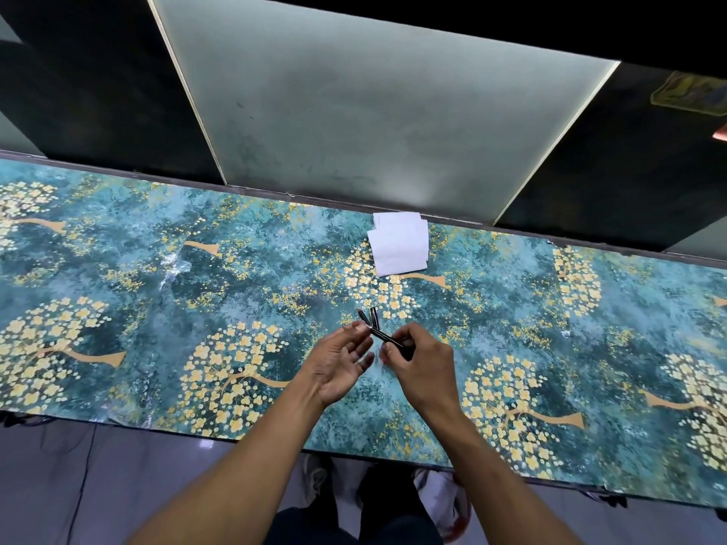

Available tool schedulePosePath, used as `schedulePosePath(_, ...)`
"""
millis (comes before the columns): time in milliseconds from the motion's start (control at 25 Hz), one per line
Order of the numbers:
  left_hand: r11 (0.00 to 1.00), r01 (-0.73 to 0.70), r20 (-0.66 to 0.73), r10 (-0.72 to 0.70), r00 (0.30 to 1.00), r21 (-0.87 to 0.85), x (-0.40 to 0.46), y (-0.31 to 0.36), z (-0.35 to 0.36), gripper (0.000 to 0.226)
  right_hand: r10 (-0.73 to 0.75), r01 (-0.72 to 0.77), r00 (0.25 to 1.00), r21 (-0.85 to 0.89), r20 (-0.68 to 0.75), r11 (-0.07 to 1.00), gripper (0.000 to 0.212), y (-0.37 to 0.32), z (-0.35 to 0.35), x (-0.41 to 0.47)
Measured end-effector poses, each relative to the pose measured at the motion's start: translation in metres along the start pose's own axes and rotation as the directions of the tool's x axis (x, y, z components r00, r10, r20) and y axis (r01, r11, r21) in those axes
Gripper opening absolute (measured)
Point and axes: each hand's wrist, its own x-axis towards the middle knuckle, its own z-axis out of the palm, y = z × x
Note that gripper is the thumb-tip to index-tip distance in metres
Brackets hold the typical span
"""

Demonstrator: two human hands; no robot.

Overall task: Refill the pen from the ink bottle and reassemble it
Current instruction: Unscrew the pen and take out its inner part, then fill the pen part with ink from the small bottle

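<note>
Two slim black pen parts show above the table's middle. My right hand (417, 363) grips the longer black part with a gold band (387, 337), which slants up to the left. A second black piece with a small orange tip (364, 317) pokes up at my left fingertips. My left hand (340, 363) is palm up with fingers mostly straight, and its fingertips pinch where the two pieces meet. No ink bottle is in view.
A folded white tissue (399, 245) lies near the table's far edge, beyond the hands. The table wears a teal cloth with yellow flower trees (157, 289). A dark wall with a pale glass panel (373, 112) rises behind. My legs and shoes show below the near edge.
</note>
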Motion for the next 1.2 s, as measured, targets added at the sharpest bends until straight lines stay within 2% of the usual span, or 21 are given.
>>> schedulePosePath(120,0.996,-0.033,-0.030,0.036,0.999,0.088,0.001,0.004,-0.003,0.015,0.039,-0.038,0.998,-0.018,0.041,0.999,0.011,0.002,0.006,-0.004)
schedulePosePath(280,0.992,-0.100,-0.153,0.110,0.982,0.075,0.006,0.011,-0.008,0.016,0.078,-0.070,0.993,-0.094,0.088,0.993,0.011,-0.002,0.015,-0.008)
schedulePosePath(560,0.955,-0.291,-0.329,0.293,0.898,0.056,0.007,0.031,-0.021,0.017,0.087,-0.047,0.988,-0.292,0.124,0.955,0.014,0.002,0.037,-0.011)
schedulePosePath(800,0.955,-0.292,-0.332,0.291,0.897,0.049,-0.007,0.033,-0.040,0.017,0.159,-0.040,0.965,-0.485,0.206,0.873,0.021,0.003,0.070,-0.016)
schedulePosePath(1000,0.964,-0.245,-0.312,0.266,0.912,0.104,-0.016,0.025,-0.047,0.017,0.148,0.020,0.956,-0.562,0.252,0.827,0.024,0.003,0.084,-0.012)
schedulePosePath(1120,0.966,-0.225,-0.303,0.255,0.918,0.130,-0.016,0.022,-0.045,0.016,0.132,0.001,0.971,-0.555,0.200,0.832,0.027,-0.001,0.079,-0.012)
schedulePosePath(1200,0.965,-0.209,-0.288,0.248,0.925,0.160,-0.014,0.021,-0.041,0.016,0.170,-0.094,0.977,-0.462,0.126,0.882,0.028,-0.003,0.071,-0.011)
